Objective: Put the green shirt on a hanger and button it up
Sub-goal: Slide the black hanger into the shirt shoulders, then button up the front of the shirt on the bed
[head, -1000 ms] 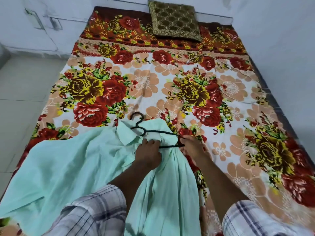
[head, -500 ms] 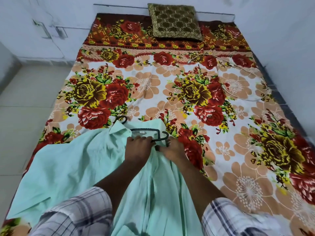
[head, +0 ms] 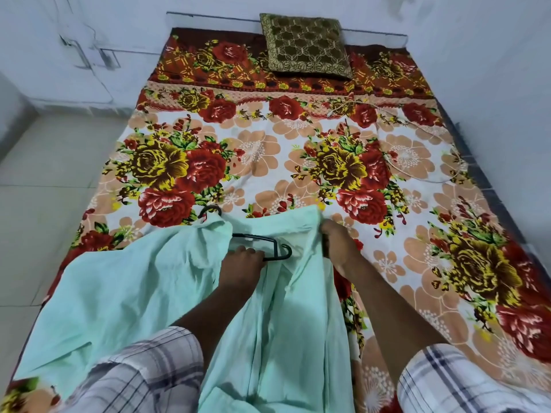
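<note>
Green shirt (head: pixel 143 290) under both hands.

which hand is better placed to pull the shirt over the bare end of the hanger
Right. The right hand already grips the green shirt edge beside the exposed end of the hanger, while the left hand is on the hanger bar, steadying it.

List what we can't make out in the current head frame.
- Hanger: its left half lies under the shirt; only the hook and right end show.
- Left hand: fingers curl under, grip unclear.
- Right hand: fingers tucked behind the shirt edge.
- Shirt hem: cut off by the bottom edge.
- Buttons: too small to count.
</note>
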